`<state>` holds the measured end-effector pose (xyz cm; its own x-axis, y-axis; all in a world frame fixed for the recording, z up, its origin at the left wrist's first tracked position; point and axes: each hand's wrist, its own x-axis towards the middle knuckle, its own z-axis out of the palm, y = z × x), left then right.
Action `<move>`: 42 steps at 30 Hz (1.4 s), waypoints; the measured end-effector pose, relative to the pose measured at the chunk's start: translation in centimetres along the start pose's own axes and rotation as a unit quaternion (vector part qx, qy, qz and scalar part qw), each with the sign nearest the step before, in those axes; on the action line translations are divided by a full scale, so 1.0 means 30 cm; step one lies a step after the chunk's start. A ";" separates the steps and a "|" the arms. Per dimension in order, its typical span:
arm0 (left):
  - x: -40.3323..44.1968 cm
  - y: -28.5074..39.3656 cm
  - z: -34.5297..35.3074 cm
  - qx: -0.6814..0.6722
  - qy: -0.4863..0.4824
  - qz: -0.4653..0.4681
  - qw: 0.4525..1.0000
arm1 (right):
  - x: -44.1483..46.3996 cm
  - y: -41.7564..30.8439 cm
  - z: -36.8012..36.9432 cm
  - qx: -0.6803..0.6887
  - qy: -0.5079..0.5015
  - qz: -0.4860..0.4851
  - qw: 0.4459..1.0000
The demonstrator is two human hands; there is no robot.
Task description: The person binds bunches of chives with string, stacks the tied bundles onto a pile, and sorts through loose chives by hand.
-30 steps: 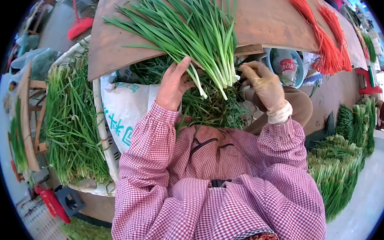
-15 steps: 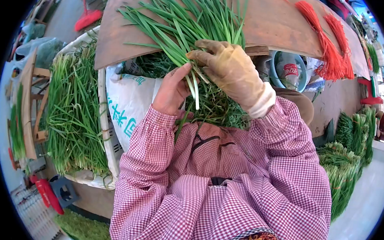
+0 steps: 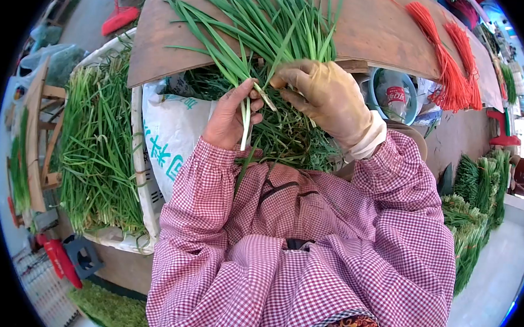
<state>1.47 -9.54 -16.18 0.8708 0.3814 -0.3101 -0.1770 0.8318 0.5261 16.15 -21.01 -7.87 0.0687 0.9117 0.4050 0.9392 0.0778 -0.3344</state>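
My bare left hand (image 3: 232, 116) is closed round a few green stalks (image 3: 245, 118) near their white ends, which point down towards my lap. Just right of it, my gloved right hand (image 3: 327, 99) has its thumb and fingers pinched at a thin leaf that crosses the stalks; the glove hides part of the hold. Behind both hands a larger bunch of long green leaves (image 3: 269, 25) lies on the brown board (image 3: 364, 21). Loose green trimmings (image 3: 293, 135) lie in a heap under my hands.
A white crate (image 3: 145, 187) full of greens stands left, beside a white sack (image 3: 172, 129). Red ties (image 3: 436, 60) hang over the board's right edge. Below them is a blue basin (image 3: 375, 92) with a bottle (image 3: 396, 96). Tied bundles (image 3: 471, 234) stand at right.
My right hand has come left from beside the bunch to my left hand. A few stalks in my left hand are now apart from the bunch, and their tips have swung left.
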 end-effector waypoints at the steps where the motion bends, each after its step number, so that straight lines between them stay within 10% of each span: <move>1: -0.002 0.000 0.003 0.014 0.007 -0.008 1.000 | 0.011 -0.001 0.009 -0.004 0.039 -0.017 0.999; 9: 0.005 0.015 -0.015 -0.008 -0.004 0.022 1.000 | 0.015 -0.062 -0.089 -0.061 -0.160 -0.008 0.985; 13: 0.013 0.005 -0.023 0.019 0.022 0.016 0.999 | -0.137 -0.106 -0.293 0.364 -0.324 -0.009 0.873; 23: -0.002 -0.028 0.039 0.077 0.026 0.021 0.996 | -0.033 -0.116 -0.078 0.014 -0.145 0.213 0.966; 42: -0.016 -0.038 0.061 0.071 0.033 0.054 0.995 | -0.032 -0.029 -0.043 0.214 0.022 0.295 0.931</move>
<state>2.08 -11.42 -15.19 0.8169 0.4958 -0.2948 -0.1970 0.7202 0.6652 15.69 -22.46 -6.88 0.5525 0.8301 0.0751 0.5144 -0.2687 -0.8144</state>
